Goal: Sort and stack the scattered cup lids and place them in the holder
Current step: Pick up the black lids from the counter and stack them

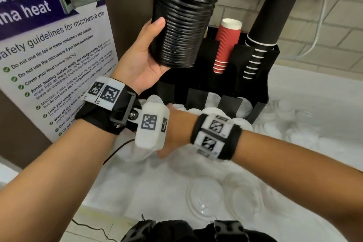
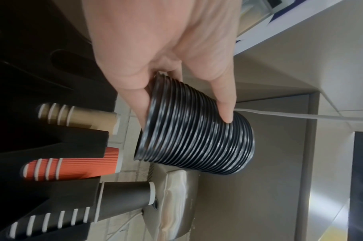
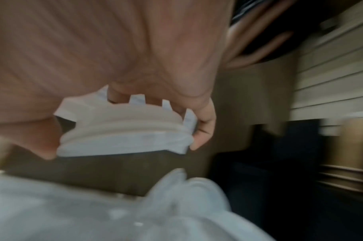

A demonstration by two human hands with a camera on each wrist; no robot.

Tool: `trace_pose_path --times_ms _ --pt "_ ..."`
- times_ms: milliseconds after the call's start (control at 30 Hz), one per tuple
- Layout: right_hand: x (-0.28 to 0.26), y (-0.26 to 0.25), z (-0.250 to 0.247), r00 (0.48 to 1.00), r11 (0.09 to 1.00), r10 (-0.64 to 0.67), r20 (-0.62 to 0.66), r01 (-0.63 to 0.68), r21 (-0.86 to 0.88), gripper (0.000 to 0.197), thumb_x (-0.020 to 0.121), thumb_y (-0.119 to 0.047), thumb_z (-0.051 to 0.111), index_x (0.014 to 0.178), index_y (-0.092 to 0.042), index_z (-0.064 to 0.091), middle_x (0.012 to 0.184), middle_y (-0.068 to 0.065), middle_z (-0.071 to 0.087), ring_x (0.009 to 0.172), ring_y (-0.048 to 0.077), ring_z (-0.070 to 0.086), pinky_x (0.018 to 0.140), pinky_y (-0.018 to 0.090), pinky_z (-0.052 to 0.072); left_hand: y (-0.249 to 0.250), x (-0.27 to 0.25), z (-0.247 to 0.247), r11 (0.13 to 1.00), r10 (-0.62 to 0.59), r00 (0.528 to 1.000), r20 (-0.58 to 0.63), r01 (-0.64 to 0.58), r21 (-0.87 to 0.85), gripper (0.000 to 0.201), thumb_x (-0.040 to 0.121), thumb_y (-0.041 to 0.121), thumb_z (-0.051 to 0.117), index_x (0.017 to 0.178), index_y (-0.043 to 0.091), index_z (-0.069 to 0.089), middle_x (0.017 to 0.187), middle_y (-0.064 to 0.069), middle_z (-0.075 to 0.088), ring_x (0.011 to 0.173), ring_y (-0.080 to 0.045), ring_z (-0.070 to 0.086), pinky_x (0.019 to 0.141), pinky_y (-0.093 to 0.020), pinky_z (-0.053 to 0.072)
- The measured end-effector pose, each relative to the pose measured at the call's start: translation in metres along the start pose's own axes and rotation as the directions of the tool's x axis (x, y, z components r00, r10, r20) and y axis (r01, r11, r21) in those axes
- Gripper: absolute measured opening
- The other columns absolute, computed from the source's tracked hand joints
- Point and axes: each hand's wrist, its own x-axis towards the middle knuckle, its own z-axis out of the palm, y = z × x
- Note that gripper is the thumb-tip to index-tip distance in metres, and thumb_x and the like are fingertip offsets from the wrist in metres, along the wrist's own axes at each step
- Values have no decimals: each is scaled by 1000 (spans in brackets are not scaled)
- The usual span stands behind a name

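My left hand (image 1: 137, 61) grips the black lid stack (image 1: 184, 17) above the holder (image 1: 261, 92). My right hand (image 3: 135, 65) clutches white lids (image 3: 124, 130) — blurred, mostly hidden in the head view.

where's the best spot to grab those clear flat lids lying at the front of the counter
The clear lids lie flat on the white counter, so probably come from above and pinch a raised outer rim, thumb on one side, fingers opposite. The right hand already holds white lids; the left hand holds the black lid stack.

black ribbed lid stack (image 1: 184, 17); white lids (image 3: 124, 130); red ridged cups (image 1: 225, 45).
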Motion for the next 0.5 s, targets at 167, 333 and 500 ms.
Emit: trace_pose_path --times_ms 167,333,500 --pt "-49 62 7 950 955 295 -104 -289 74 55 68 -46 74 112 -28 48 124 -3 39 109 23 35 75 41 42 1 -10 2 999 49 999 -5 -49 -18 58 98 28 45 149 5 30 145 -13 49 132 -28 51 97 -41 51" --pt "-87 97 31 856 850 515 -40 -504 156 49 66 -50 72 94 -32 36 111 -6 39 95 19 33 71 38 41 -20 -29 -14 998 34 998 -55 -37 -48 51 94 29 53 141 11 42 132 -5 61 128 -24 55 98 -39 51" --pt "-131 112 60 755 722 650 88 -649 242 49 65 -44 75 93 -24 40 103 -4 40 92 22 41 76 31 43 -47 -37 -19 997 -29 995 -97 23 -68 64 92 28 55 149 9 34 144 -11 51 131 -27 52 95 -40 53"
